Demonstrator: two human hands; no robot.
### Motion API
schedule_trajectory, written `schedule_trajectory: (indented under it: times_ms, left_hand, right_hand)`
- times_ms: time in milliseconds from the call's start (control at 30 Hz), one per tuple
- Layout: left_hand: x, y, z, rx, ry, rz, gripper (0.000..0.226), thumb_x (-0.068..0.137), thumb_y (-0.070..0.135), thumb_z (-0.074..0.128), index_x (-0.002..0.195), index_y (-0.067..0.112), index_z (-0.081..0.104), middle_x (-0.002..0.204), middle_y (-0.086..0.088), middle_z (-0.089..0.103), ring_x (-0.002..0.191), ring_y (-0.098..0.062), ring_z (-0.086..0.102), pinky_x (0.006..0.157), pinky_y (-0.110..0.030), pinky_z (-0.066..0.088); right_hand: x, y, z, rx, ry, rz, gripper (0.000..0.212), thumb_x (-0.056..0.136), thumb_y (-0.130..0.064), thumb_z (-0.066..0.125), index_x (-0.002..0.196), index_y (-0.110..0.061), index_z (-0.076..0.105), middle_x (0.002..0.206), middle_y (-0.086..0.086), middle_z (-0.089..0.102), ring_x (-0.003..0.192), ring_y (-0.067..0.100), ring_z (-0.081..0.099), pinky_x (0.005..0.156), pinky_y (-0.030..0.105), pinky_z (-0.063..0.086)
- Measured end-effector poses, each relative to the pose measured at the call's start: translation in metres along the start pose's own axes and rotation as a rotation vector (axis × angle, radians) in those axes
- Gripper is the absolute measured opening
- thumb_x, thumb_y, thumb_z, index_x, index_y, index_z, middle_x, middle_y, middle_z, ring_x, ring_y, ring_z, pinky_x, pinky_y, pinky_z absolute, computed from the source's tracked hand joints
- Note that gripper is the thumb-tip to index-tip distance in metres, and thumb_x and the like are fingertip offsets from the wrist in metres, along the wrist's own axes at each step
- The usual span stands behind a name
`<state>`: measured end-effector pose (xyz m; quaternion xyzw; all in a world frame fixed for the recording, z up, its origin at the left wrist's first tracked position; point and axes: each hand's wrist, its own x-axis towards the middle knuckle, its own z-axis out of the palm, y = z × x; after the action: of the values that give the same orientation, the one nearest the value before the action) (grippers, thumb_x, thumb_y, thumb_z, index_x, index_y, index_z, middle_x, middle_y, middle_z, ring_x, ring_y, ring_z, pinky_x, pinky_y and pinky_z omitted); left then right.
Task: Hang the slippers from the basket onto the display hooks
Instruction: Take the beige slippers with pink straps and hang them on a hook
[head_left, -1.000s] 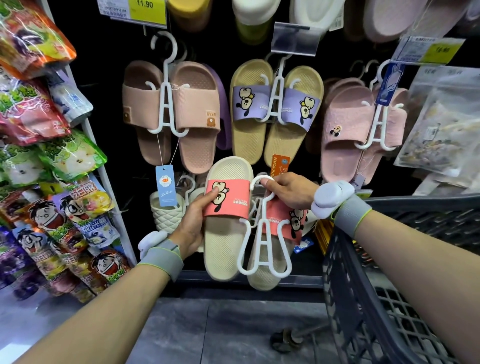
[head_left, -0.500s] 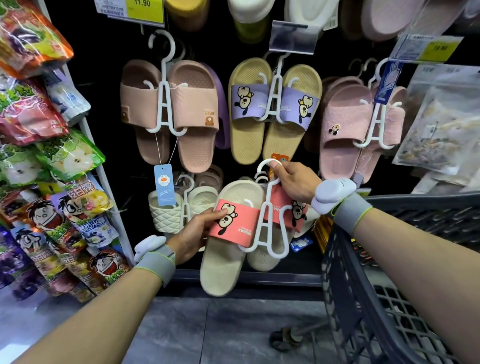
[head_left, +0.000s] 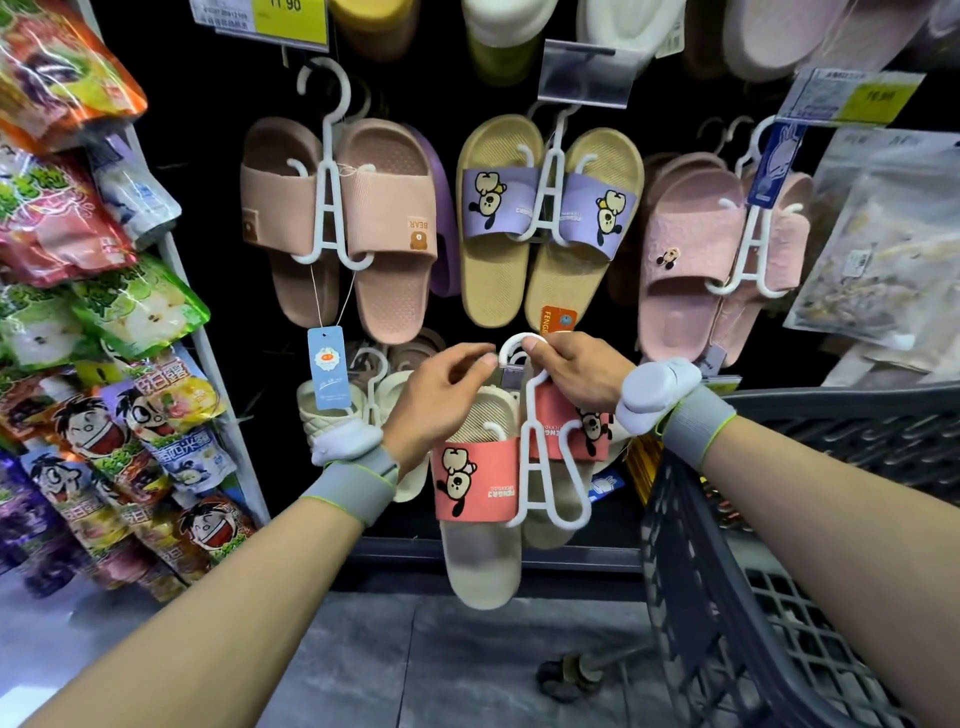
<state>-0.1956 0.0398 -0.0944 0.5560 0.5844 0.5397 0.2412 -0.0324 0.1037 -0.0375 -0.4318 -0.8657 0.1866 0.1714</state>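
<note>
Snack bags (head_left: 78, 291), bright cartoon print, stacked along the left rack. Yellow price label (head_left: 291, 18) top left; another (head_left: 852, 96) top right, blurred. Clear packets (head_left: 883, 244) hang at right. Grey tile floor (head_left: 415, 670) below. Blue paper tag (head_left: 326, 367) dangles on string.

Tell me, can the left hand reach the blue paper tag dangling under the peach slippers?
Probably yes. The left hand is open and holds nothing, and the blue paper tag hangs freely just beside it, with nothing between them.
</note>
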Motion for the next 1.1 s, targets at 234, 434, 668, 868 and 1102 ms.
schedule_trajectory:
  times_ms: [234, 434, 668, 868, 1102]
  left_hand:
    - [0.001, 0.005, 0.004, 0.107, 0.008, 0.055, 0.019, 0.098, 0.028, 0.051, 0.098, 0.021, 0.068, 0.068, 0.007, 0.066, 0.059, 0.006, 0.057, 0.063, -0.012, 0.043]
    - [0.001, 0.008, -0.01, 0.29, 0.114, -0.015, 0.024, 0.097, 0.03, 0.048, 0.087, 0.019, 0.066, 0.068, 0.003, 0.065, 0.071, -0.015, 0.06, 0.072, -0.029, 0.044]
    - [0.001, 0.005, -0.016, 0.381, 0.086, -0.024, 0.02, 0.096, 0.029, 0.048, 0.084, 0.023, 0.063, 0.071, -0.001, 0.065, 0.077, -0.022, 0.061, 0.07, -0.031, 0.041]
    - [0.001, 0.008, -0.016, 0.428, 0.057, -0.012, 0.021, 0.096, 0.029, 0.048, 0.087, 0.021, 0.064, 0.07, 0.0, 0.062, 0.075, -0.021, 0.06, 0.066, -0.029, 0.038]
    - [0.002, 0.003, -0.013, 0.514, 0.04, 0.007, 0.02, 0.095, 0.032, 0.047, 0.086, 0.023, 0.062, 0.071, -0.001, 0.061, 0.079, -0.026, 0.061, 0.071, -0.035, 0.047]
  right_hand:
    - [-0.001, -0.006, 0.007, 0.018, -0.069, -0.016, 0.046, 0.099, -0.047, 0.035, 0.105, -0.012, 0.065, 0.101, 0.008, 0.069, 0.096, 0.023, 0.062, 0.088, 0.034, 0.047]
    - [0.002, -0.008, 0.007, 0.176, -0.155, 0.066, 0.019, 0.079, -0.043, 0.067, 0.083, -0.026, 0.062, 0.079, -0.006, 0.065, 0.076, 0.012, 0.06, 0.075, 0.027, 0.048]
    - [0.0, -0.007, 0.002, 0.173, -0.054, 0.11, 0.031, 0.071, -0.001, 0.057, 0.076, -0.032, 0.054, 0.076, 0.0, 0.067, 0.072, 0.018, 0.06, 0.065, 0.027, 0.05]
    - [-0.003, -0.009, -0.002, 0.203, 0.037, 0.128, 0.031, 0.074, -0.001, 0.051, 0.076, -0.032, 0.054, 0.086, 0.0, 0.072, 0.077, 0.015, 0.061, 0.061, 0.02, 0.047]
    - [-0.005, -0.015, 0.0, 0.181, -0.03, 0.08, 0.032, 0.073, 0.0, 0.053, 0.078, -0.031, 0.06, 0.089, 0.001, 0.073, 0.078, 0.014, 0.063, 0.061, 0.019, 0.046]
